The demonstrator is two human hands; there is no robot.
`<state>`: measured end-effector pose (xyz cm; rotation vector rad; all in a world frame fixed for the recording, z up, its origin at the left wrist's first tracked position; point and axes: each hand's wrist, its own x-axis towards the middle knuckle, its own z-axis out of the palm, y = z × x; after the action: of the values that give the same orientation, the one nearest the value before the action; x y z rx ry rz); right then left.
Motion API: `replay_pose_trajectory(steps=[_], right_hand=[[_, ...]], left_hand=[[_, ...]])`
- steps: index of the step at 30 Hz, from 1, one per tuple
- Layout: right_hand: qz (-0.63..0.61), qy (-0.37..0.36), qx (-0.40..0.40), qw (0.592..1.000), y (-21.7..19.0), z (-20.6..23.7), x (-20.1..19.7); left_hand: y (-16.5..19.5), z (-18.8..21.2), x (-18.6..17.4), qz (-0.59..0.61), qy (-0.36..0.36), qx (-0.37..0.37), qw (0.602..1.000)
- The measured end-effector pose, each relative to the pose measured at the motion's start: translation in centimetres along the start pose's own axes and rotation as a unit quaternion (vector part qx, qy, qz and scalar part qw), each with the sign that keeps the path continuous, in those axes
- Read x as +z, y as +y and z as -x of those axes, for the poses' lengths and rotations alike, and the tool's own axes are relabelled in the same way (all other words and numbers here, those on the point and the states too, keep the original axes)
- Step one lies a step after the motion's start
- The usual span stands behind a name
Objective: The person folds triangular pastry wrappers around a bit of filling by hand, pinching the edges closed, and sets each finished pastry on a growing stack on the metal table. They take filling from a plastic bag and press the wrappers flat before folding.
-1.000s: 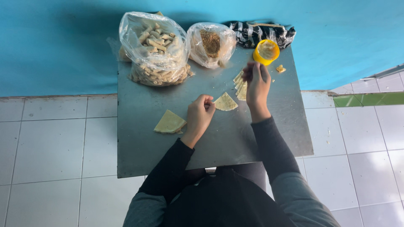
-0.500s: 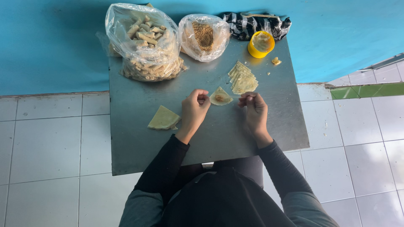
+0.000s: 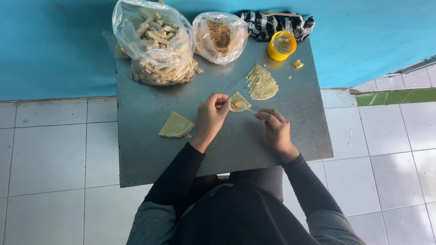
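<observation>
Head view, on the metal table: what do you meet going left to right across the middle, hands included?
Folded wrapper → left hand → triangular wrapper pinched at its edge → right hand. The wrapper stack lies farther back and is left out.

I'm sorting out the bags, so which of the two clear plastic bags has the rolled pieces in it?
The bigger bag at the table's back left corner holds the pale rolls. The smaller bag beside it holds brown crumbly filling.

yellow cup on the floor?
No, the yellow cup stands on the metal table, near its far right corner beside the striped cloth.
</observation>
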<state>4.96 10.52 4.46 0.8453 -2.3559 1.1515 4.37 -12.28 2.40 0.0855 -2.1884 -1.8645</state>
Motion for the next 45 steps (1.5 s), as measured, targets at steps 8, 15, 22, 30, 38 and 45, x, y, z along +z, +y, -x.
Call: replay_pose_trajectory(steps=[8,15,22,30,38,45], right_hand=[[-0.078,0.062,0.094,0.991,0.8,-0.1,-0.3],[-0.224,0.172,0.136,0.950,2.6,-11.4,4.0],[-0.042,0.088,0.074,0.993,-0.2,-16.0,5.9],[0.224,-0.049,0.125,0.965,-1.5,-4.6,3.6],[0.170,-0.039,0.180,0.968,-0.2,-3.3,5.0],[0.220,-0.034,0.189,0.956,0.7,-2.5,5.8]], left_hand=[[-0.4,-0.1,0.8,-0.012,-0.001,0.027,1.000],[-0.1,0.6,1.1,-0.030,-0.006,0.087,0.996],[0.7,0.4,1.0,-0.095,-0.007,0.118,0.988],[0.6,-0.4,1.1,-0.137,-0.009,0.150,0.979],[0.9,-0.4,1.4,-0.154,-0.007,0.140,0.978],[0.3,-0.6,1.9,-0.156,0.001,0.151,0.976]])
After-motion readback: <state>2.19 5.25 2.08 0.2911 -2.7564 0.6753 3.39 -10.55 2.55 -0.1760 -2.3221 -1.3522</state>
